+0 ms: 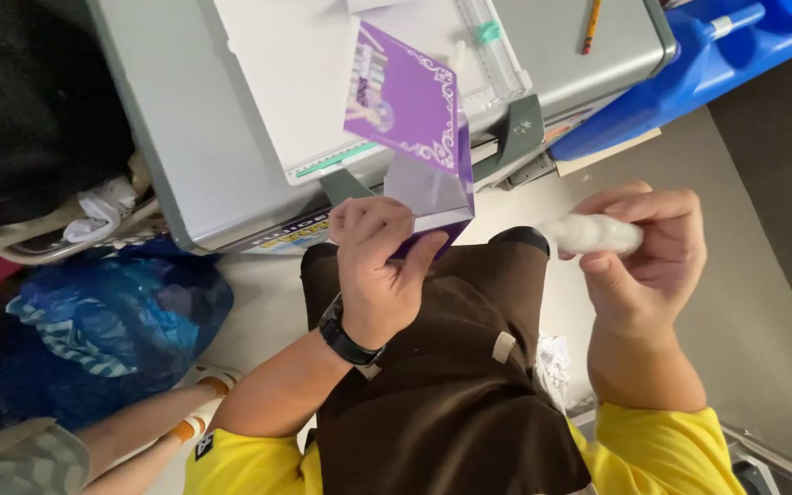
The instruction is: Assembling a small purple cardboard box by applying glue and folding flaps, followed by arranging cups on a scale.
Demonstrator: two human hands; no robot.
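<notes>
My left hand (379, 266) grips the lower edge of an open purple box (425, 174), whose printed purple lid flap (405, 96) stands up over the grey table. The box's pale inside faces me. My right hand (648, 252) is off to the right, apart from the box, with its fingers closed on a soft white wad (590, 235) that looks like paper or stuffing. A black watch (346, 339) sits on my left wrist. Below both hands are my brown apron and yellow sleeves.
A grey table (203, 137) carries a white paper trimmer (488, 55) and a pencil (590, 26). A blue plastic container (680, 73) lies at the upper right. A blue bag (112, 321) and black fabric (29, 101) crowd the left. Crumpled paper (554, 359) lies on the floor.
</notes>
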